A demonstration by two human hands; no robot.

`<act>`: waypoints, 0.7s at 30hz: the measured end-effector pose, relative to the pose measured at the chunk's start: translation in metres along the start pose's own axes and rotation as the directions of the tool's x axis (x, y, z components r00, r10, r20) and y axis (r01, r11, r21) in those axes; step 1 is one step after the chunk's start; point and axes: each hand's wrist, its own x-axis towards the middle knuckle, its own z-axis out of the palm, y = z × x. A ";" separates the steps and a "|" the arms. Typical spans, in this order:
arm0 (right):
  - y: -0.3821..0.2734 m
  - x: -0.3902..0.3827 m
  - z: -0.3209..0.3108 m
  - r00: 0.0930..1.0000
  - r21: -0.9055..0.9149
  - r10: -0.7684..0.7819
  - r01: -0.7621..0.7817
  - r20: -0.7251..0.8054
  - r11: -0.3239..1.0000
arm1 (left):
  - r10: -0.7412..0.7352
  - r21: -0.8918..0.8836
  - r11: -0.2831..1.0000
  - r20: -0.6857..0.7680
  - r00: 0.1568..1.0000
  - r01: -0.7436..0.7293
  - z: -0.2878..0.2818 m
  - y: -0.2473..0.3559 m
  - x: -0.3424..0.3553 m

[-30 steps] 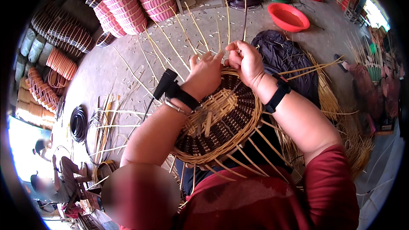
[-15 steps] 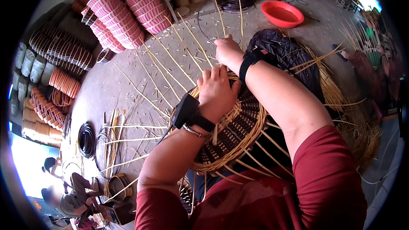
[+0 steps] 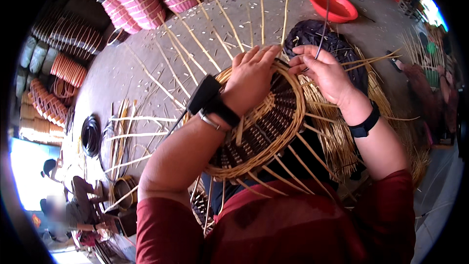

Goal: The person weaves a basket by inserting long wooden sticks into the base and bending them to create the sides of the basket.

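An oval woven basket (image 3: 254, 142) with a dark brown and pale pattern, a thick braided rim and long pale stakes radiating outward sits in front of me. My left hand (image 3: 250, 76) lies over its far rim, with bent fingers gripping it near the stakes. Just right of it, beside the rim, my right hand (image 3: 320, 71) pinches a long, thin dark strand (image 3: 323, 29) that rises upward. A black strapped device (image 3: 205, 93) is on my left wrist, partly over the basket, and a black band (image 3: 365, 122) is on the right.
Stacked pink baskets (image 3: 132, 0), a red basin (image 3: 332, 5), a dark cloth (image 3: 308, 34) and straw bundles (image 3: 334, 146) surround me. Coils (image 3: 90, 134) and loose strips (image 3: 126, 139) lie on the left floor. Another person (image 3: 78, 205) sits at lower left; another figure (image 3: 430, 93) is at right.
My right hand has swung right and turned, with the dark strand now more upright. My left hand has shifted up along the far rim since half a second ago.
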 end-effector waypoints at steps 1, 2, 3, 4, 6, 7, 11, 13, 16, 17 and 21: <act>0.000 0.001 0.001 1.000 -0.023 -0.018 0.018 0.009 1.000 | -0.005 0.015 1.000 0.040 0.999 0.004 0.000 -0.001 -0.001; 0.003 0.003 0.002 1.000 -0.012 -0.010 0.010 0.006 1.000 | -0.010 0.029 1.000 0.081 0.997 0.008 -0.001 -0.002 -0.003; 0.003 0.006 0.002 1.000 -0.005 -0.016 0.016 -0.003 1.000 | -0.004 0.042 0.999 0.114 0.993 0.000 -0.003 -0.003 0.001; 0.003 0.008 0.004 1.000 -0.004 -0.002 0.002 -0.008 1.000 | 0.057 0.074 0.995 0.080 0.995 -0.063 -0.006 -0.004 0.003; 0.005 0.012 0.005 0.999 -0.001 0.030 -0.030 -0.034 1.000 | -0.114 -0.023 0.992 0.273 0.955 0.125 -0.019 0.003 0.017; 0.007 0.012 0.005 1.000 0.010 0.016 -0.016 -0.018 1.000 | -0.186 -0.058 0.973 0.371 0.910 0.223 -0.026 0.008 0.024; 0.006 0.015 -0.001 0.998 -0.019 0.034 -0.033 0.050 0.999 | -0.175 -0.017 0.982 0.318 0.932 0.190 -0.012 0.004 0.024; -0.002 0.020 -0.012 0.999 -0.220 -0.025 0.032 0.037 0.975 | -0.130 0.027 0.991 0.176 0.976 0.127 0.000 0.006 0.008; -0.021 0.054 -0.035 0.980 -0.904 -0.198 0.062 -0.026 0.424 | -0.120 0.047 0.992 0.172 0.978 0.113 -0.001 0.005 0.005; -0.028 0.055 -0.039 0.990 -0.975 -0.101 -0.075 -0.098 0.207 | -0.110 0.054 0.993 0.171 0.979 0.102 0.001 0.007 0.006; -0.020 0.038 -0.015 0.923 -0.980 -0.384 -0.055 0.024 -0.194 | -0.146 0.082 0.988 0.156 0.977 0.134 -0.002 -0.004 0.002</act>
